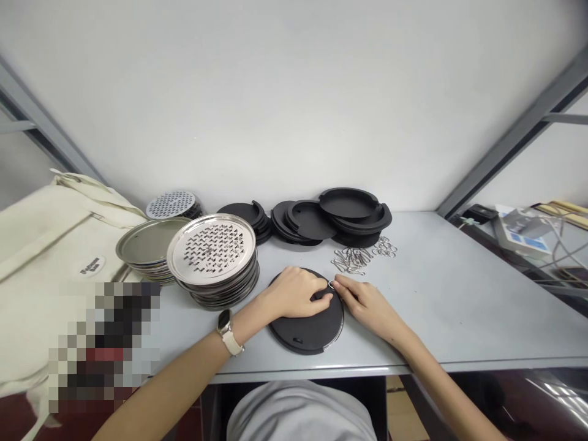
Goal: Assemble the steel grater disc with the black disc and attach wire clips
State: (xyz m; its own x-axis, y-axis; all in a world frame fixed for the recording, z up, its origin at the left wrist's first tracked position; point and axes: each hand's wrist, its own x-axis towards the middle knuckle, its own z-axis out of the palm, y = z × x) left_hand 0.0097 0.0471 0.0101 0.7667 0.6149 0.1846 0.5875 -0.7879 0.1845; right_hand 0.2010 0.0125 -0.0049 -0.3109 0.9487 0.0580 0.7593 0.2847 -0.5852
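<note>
A black round disc lies flat near the table's front edge, with a thin shiny rim showing along its right side and a small slot near its front. My left hand is laid over its upper part, fingers bent, holding it against the table. At the disc's upper right edge, my right hand pinches a small metal ring between thumb and finger. The fingertips of my left hand come close to this ring. Whether the ring passes through the disc is hidden by my fingers.
Stacked metal grater discs stand at left, beside a stack of plain round plates. Black round lids are piled along the wall. Small metal clips and rings lie behind my right hand. A cream bag flanks the left side.
</note>
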